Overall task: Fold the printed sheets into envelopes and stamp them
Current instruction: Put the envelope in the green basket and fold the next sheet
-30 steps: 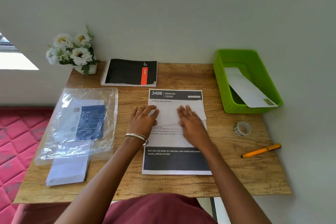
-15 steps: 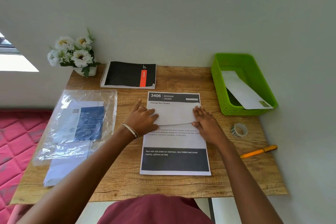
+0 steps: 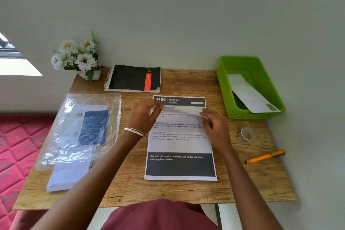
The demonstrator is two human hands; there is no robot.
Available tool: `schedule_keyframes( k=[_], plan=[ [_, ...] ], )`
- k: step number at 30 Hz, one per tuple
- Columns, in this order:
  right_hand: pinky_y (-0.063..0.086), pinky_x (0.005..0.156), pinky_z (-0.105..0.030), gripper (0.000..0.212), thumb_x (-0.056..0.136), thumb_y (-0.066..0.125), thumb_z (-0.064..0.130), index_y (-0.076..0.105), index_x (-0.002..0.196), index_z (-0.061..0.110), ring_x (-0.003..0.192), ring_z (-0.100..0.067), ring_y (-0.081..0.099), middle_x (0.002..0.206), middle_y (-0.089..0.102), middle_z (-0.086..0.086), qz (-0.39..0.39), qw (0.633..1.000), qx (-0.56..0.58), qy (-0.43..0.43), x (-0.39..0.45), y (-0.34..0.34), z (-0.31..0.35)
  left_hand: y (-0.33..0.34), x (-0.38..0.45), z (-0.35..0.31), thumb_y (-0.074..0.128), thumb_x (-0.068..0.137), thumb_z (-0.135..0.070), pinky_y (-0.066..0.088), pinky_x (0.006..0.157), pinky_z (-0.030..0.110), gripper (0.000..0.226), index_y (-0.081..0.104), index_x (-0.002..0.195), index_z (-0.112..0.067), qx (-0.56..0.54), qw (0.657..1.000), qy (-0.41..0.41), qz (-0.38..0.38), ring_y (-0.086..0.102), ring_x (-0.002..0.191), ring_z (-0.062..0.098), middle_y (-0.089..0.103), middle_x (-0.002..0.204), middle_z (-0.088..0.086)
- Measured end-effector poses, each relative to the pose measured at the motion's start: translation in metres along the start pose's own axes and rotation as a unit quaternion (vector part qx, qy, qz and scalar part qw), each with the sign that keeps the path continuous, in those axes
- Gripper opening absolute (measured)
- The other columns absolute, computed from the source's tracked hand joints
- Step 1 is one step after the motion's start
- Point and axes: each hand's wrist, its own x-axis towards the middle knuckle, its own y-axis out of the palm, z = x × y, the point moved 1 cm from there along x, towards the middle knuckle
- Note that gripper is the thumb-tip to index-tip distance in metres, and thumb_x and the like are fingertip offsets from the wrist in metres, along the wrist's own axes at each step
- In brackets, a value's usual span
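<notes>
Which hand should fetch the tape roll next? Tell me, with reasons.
Right. The right hand is on the printed sheet's right edge, and the tape roll lies on the table just right of it. The left hand would have to cross over the sheet.

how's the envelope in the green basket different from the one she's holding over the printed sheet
The envelope in the basket lies untouched, propped at a slant against the green basket wall; the held envelope is lifted above the printed sheet, pinched at its ends by the left hand and right hand. The basket one carries a small greenish mark at one corner; none shows on the held one, which is blurred. Both are long and white.
</notes>
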Motion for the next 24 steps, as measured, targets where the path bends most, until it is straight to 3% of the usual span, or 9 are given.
schedule_keyframes(
  k=[2,4,6,8,11,13,16,20,24],
  plan=[
    [0.053,0.081,-0.038,0.017,0.087,0.065,0.013,0.068,0.104,0.012,0.098,-0.021,0.061,0.104,0.067,-0.002,-0.043,0.994,0.084,0.052,-0.003,-0.006,0.011,-0.007,0.000,-0.007,0.058,0.090,-0.019,0.047,0.067,0.020,0.012,0.068,0.095,-0.014,-0.084,0.991,-0.099,-0.031,0.060,0.078,0.011,0.067,0.089,-0.005],
    [0.056,0.071,-0.031,0.014,0.085,0.069,0.019,0.068,0.098,0.015,0.086,-0.019,0.067,0.095,0.071,0.000,-0.057,0.960,0.229,0.147,-0.007,-0.012,0.021,-0.010,-0.004,-0.010,0.058,0.090,-0.022,0.052,0.066,0.025,0.007,0.064,0.088,-0.018,-0.162,0.971,-0.166,-0.056,0.063,0.077,0.014,0.067,0.084,-0.003],
    [0.056,0.069,-0.029,0.016,0.081,0.072,0.016,0.067,0.097,0.014,0.079,-0.016,0.067,0.088,0.072,-0.002,-0.072,0.913,0.352,0.196,-0.010,-0.015,0.024,-0.012,-0.010,-0.010,0.060,0.089,-0.022,0.053,0.062,0.025,0.005,0.061,0.085,-0.020,-0.208,0.952,-0.209,-0.078,0.065,0.076,0.016,0.066,0.082,0.000],
    [0.054,0.072,-0.034,0.020,0.080,0.074,0.013,0.065,0.097,0.014,0.078,-0.018,0.064,0.085,0.069,-0.007,-0.080,0.894,0.385,0.215,-0.013,-0.014,0.022,-0.010,-0.017,-0.009,0.062,0.088,-0.018,0.053,0.060,0.019,0.012,0.059,0.099,-0.019,-0.242,0.936,-0.240,-0.090,0.065,0.076,0.011,0.067,0.087,0.001],
    [0.055,0.075,-0.038,0.021,0.080,0.074,0.013,0.064,0.096,0.021,0.078,-0.019,0.065,0.083,0.069,-0.010,-0.067,0.908,0.332,0.245,-0.021,-0.007,0.015,-0.003,-0.034,-0.002,0.067,0.083,-0.014,0.053,0.059,0.021,0.039,0.051,0.117,-0.024,-0.239,0.922,-0.290,-0.092,0.064,0.075,0.008,0.065,0.086,-0.001],
    [0.056,0.073,-0.037,0.021,0.079,0.075,0.016,0.064,0.096,0.021,0.076,-0.023,0.064,0.080,0.067,-0.012,-0.057,0.935,0.252,0.245,-0.027,0.000,0.011,0.003,-0.043,0.006,0.070,0.081,-0.015,0.053,0.065,0.027,0.038,0.057,0.116,-0.023,-0.185,0.927,-0.319,-0.072,0.063,0.079,0.015,0.064,0.090,0.000],
    [0.048,0.065,-0.015,0.027,0.080,0.074,0.014,0.067,0.105,0.010,0.068,-0.014,0.056,0.073,0.059,-0.001,-0.045,0.964,0.139,0.221,-0.030,0.007,0.010,0.010,-0.056,0.013,0.070,0.080,-0.015,0.049,0.072,0.024,0.029,0.066,0.109,-0.014,-0.121,0.930,-0.345,-0.045,0.063,0.082,0.018,0.068,0.094,0.003],
    [0.051,0.072,-0.034,0.031,0.081,0.073,0.012,0.066,0.109,0.001,0.076,-0.021,0.059,0.083,0.065,-0.010,-0.017,0.985,0.042,0.164,-0.033,0.013,0.011,0.011,-0.067,0.018,0.070,0.079,-0.007,0.045,0.076,0.024,0.026,0.070,0.104,-0.009,-0.066,0.945,-0.318,-0.039,0.061,0.080,0.015,0.071,0.095,0.009],
    [0.048,0.079,-0.031,0.033,0.088,0.065,0.018,0.061,0.117,0.002,0.095,-0.024,0.058,0.110,0.061,-0.014,0.015,0.992,-0.037,0.123,-0.033,0.018,0.008,0.014,-0.067,0.022,0.070,0.079,-0.008,0.035,0.064,0.010,0.020,0.071,0.099,-0.009,-0.027,0.955,-0.292,-0.028,0.052,0.076,0.012,0.063,0.099,0.006]
  ],
)
